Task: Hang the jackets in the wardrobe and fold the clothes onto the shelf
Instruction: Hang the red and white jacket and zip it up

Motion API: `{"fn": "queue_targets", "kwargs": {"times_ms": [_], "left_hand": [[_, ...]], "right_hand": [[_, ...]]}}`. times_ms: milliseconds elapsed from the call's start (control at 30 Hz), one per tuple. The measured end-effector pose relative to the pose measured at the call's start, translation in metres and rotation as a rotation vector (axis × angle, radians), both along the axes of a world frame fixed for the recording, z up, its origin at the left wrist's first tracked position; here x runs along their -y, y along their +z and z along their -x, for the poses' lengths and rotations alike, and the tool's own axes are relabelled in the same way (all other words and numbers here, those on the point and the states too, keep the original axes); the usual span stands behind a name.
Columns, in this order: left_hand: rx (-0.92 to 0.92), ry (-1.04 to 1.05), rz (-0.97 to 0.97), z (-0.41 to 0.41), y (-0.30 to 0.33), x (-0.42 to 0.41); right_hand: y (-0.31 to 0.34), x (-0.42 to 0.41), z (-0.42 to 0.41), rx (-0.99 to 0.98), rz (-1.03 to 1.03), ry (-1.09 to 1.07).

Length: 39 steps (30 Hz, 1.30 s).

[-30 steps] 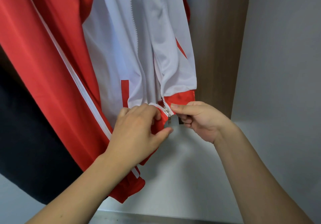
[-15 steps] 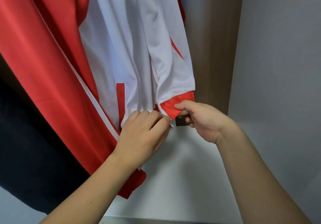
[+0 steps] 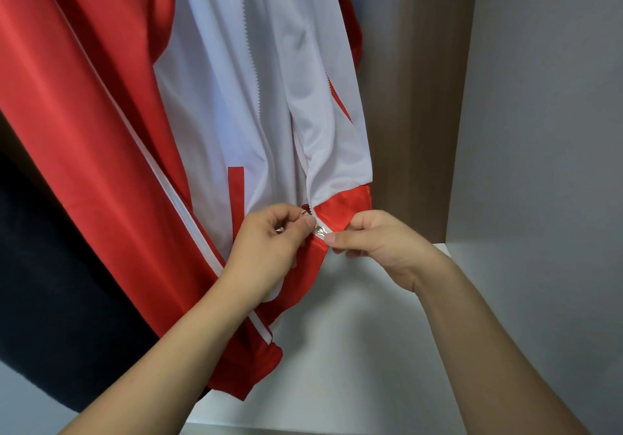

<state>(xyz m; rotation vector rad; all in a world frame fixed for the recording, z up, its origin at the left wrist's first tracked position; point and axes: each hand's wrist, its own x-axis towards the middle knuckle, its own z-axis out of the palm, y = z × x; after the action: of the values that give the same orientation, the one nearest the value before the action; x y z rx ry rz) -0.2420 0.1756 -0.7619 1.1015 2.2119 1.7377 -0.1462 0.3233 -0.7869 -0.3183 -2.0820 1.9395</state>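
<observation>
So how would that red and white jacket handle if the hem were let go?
The jacket likely hangs limp: it drapes in soft folds. Its sheen suggests slippery cloth. The hem bunches where the left hand and right hand pinch it.

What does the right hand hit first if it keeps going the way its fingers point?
The right hand points left along the red hem band of the red-and-white zip-up jacket. It would likely first meet the small metal zipper slider, then the left hand. Depth is unclear.

A home wardrobe: hung jackets (image 3: pixel 236 97) between a wooden panel (image 3: pixel 414 97) and white walls (image 3: pixel 539 131).
</observation>
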Motion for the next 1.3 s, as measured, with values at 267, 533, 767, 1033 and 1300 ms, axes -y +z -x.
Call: {"fn": "queue_targets", "kwargs": {"times_ms": [267, 533, 767, 1033, 1300], "left_hand": [[-0.379, 0.393, 0.093, 0.012, 0.014, -0.010], [-1.007, 0.325, 0.276, 0.002, 0.057, -0.030], [-1.111, 0.507, 0.377, 0.004, 0.100, -0.049], [-1.396, 0.656, 0.420, 0.018, 0.186, -0.062], [-1.675, 0.893, 0.270, 0.029, 0.293, -0.062]], "right_hand": [[-0.012, -0.007, 0.000, 0.059, -0.126, -0.130], [-0.003, -0.010, -0.001, 0.525, -0.601, -0.367], [0.046, -0.012, 0.030, 0.179, -0.727, -0.385], [0.173, -0.030, 0.055, 0.070, -0.894, -0.301], [0.217, -0.035, 0.072, 0.468, -1.027, -0.158]]}}
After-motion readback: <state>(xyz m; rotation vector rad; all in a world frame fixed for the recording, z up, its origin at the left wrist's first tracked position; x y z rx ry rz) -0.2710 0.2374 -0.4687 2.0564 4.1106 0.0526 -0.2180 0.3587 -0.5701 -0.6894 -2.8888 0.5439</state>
